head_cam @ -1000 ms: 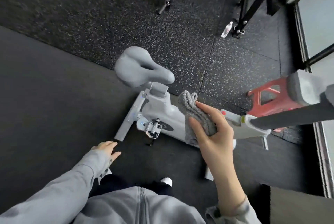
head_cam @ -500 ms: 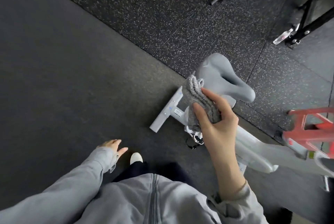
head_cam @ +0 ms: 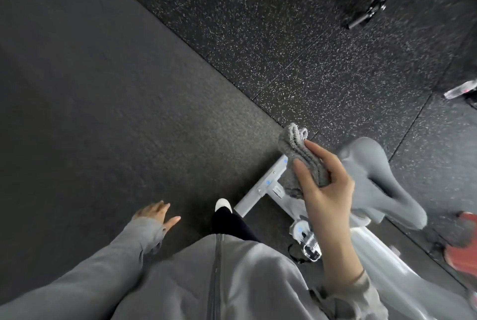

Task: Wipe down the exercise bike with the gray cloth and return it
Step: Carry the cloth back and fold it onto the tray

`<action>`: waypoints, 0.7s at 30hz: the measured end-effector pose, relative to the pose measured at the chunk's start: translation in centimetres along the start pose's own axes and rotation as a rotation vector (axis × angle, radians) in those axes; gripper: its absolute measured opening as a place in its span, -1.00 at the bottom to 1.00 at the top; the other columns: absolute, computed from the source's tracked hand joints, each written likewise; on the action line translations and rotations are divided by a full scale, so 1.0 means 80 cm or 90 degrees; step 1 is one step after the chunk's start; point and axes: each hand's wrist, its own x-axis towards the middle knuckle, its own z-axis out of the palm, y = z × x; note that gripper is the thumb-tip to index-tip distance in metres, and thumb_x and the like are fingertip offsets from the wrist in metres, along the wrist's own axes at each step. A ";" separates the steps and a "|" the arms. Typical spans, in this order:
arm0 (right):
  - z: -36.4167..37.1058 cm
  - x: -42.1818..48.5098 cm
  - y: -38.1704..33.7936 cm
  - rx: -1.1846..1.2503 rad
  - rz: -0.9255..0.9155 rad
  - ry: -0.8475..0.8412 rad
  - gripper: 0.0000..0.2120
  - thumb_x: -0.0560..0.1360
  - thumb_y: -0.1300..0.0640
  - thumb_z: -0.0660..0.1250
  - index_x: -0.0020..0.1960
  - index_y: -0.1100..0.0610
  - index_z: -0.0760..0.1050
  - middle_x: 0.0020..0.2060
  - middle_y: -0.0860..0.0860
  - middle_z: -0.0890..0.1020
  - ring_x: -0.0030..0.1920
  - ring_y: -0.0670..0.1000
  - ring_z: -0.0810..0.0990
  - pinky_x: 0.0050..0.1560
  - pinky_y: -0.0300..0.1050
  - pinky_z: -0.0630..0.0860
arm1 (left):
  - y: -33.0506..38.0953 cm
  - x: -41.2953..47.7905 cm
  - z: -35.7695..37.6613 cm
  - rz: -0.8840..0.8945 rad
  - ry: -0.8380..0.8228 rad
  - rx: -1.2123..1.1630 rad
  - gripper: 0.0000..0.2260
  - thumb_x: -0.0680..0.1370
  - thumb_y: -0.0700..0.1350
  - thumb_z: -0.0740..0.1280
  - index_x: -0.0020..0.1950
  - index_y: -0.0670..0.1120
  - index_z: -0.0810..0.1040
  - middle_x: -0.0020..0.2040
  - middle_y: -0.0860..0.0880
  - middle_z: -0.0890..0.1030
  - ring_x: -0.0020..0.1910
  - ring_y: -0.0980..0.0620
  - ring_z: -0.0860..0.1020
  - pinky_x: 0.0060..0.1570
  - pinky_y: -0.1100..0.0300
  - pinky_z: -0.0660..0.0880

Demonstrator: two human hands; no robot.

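My right hand (head_cam: 325, 185) grips a folded gray cloth (head_cam: 299, 157) in the air, just left of the bike's gray saddle (head_cam: 382, 180) and above its rear floor bar (head_cam: 258, 190). The cloth touches nothing on the bike. The light gray exercise bike frame (head_cam: 382, 263) runs toward the lower right, with a pedal (head_cam: 309, 242) showing below my wrist. My left hand (head_cam: 157, 213) hangs empty over the dark mat, fingers spread, sleeve down to the wrist.
A smooth dark mat (head_cam: 90, 113) meets speckled rubber flooring (head_cam: 309, 48). A black stand leg (head_cam: 366, 12) sits at top right, a plastic bottle (head_cam: 462, 91) at the right edge, and a red object (head_cam: 462, 255) at lower right. My white shoe tip (head_cam: 222, 203) is near the floor bar.
The view has swung left, so the bike now lies at the lower right. My right hand has carried the cloth from the bike's frame past the saddle. The left hand stays hanging.
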 end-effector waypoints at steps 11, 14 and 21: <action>0.078 0.143 -0.055 -0.005 -0.042 0.037 -0.72 0.44 0.18 0.45 0.15 0.05 0.57 0.01 0.01 0.67 0.05 -0.05 0.63 0.14 0.03 0.55 | 0.013 0.111 -0.179 0.047 0.115 -0.036 -0.41 0.55 0.29 -0.02 0.52 0.07 0.01 0.57 0.08 -0.06 0.54 0.07 -0.07 0.50 0.03 -0.07; 0.113 0.171 -0.065 0.017 -0.007 0.079 -0.71 0.44 0.18 0.45 0.16 0.09 0.58 0.02 0.05 0.67 0.06 0.02 0.64 0.15 0.14 0.54 | 0.002 0.144 -0.223 0.063 0.105 -0.026 -0.40 0.55 0.29 -0.02 0.53 0.06 0.00 0.57 0.08 -0.06 0.54 0.07 -0.06 0.50 0.03 -0.07; 0.202 0.234 -0.102 0.053 0.057 0.167 -0.70 0.45 0.17 0.45 0.17 0.13 0.58 0.03 0.06 0.68 0.05 -0.01 0.64 0.14 -0.04 0.56 | -0.046 0.221 -0.361 0.090 0.073 0.064 -0.38 0.56 0.28 -0.03 0.53 0.01 -0.03 0.57 0.04 -0.04 0.54 0.03 -0.03 0.50 0.04 0.01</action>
